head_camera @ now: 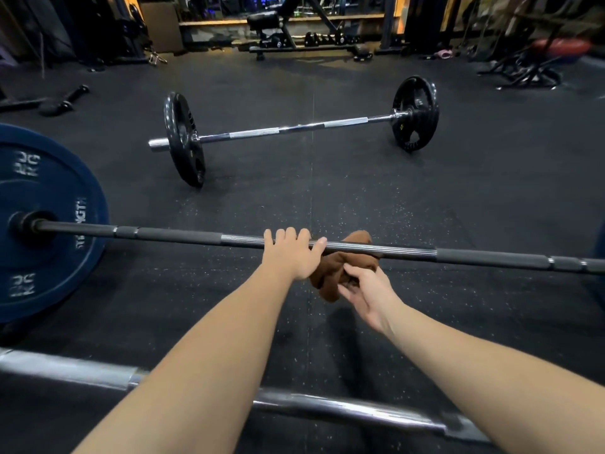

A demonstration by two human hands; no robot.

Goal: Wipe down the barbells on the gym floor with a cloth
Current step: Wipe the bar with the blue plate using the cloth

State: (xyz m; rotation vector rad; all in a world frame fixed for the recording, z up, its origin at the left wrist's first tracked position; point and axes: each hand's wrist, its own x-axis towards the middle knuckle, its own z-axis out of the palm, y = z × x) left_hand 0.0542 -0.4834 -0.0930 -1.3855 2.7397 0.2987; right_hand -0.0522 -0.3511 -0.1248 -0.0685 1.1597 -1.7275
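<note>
Rear centre: we are viewing a black padded bench [263, 20] standing before an orange-trimmed ledge [212, 22], with small dumbbells [327, 39] sitting in a row beside its frame. Far left: a black dumbbell [70, 99] is lying flat. Upper right: a red padded seat [561, 47] is appearing blurred, with a pink item [443, 54] resting nearby.

We can read lettering only on the blue weight plate [59, 267] at the left edge of the gym floor [327, 191]. White letters run sideways up its face. We make out "NGTH" above the barbell shaft [170, 235] and blurred letters below it, so the word looks like "STRENGTH". Near the upper and lower rim stand two white weight marks with "KG", but their digits are too blurred for us to read. The small yellow mark on the far black plate [429, 103] is too small to read.
</note>
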